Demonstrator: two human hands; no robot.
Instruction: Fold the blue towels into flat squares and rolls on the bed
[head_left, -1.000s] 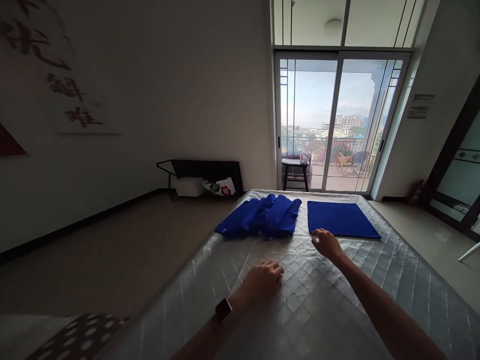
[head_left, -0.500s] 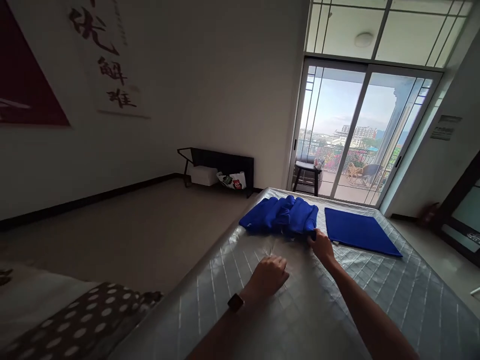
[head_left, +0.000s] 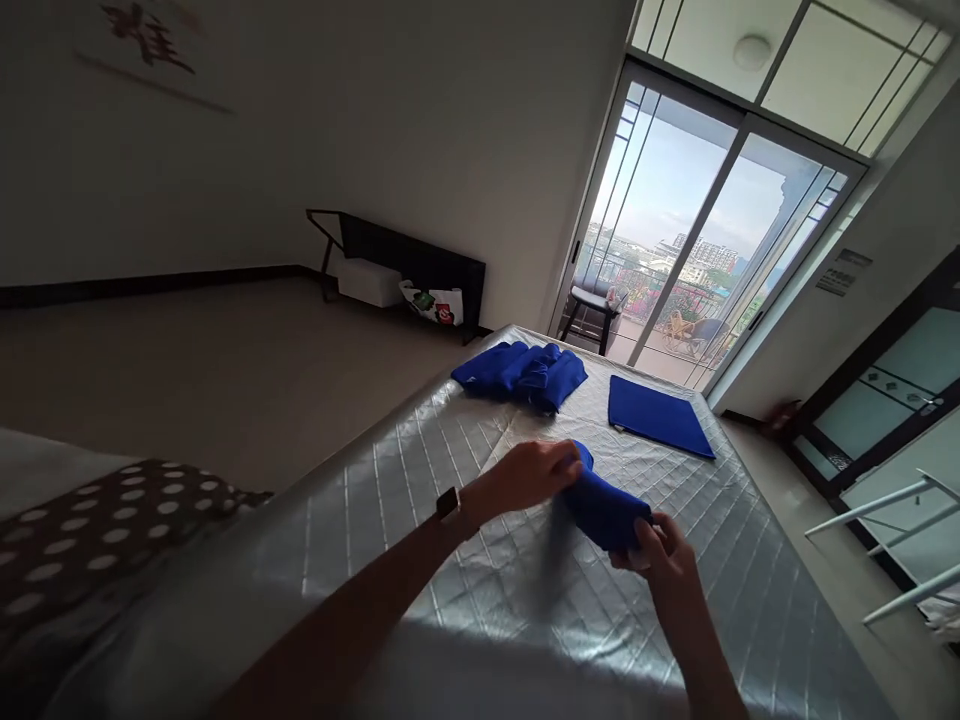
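Cloth (head_left: pixel 606 510) in deep blue spans a person's two hands over a silvery quilted mattress (head_left: pixel 360 540). The left hand (head_left: pixel 531 472), its fingers curled closed, grips the upper left end, so the cloth extends rightward from it and toward the camera. The right hand (head_left: pixel 666 560) pinches the lower right end between thumb and fingers, the cloth lying to its left and just beyond it. A dark-faced watch (head_left: pixel 448 503) circles the left wrist. Farther along the mattress, apart from both hands, a rumpled blue pile (head_left: pixel 517 375) sits at left and a flat blue rectangle (head_left: pixel 660 415) lies at right, a gap between them. Sliding glass doors (head_left: pixel 675 230) stand past the mattress's far end.
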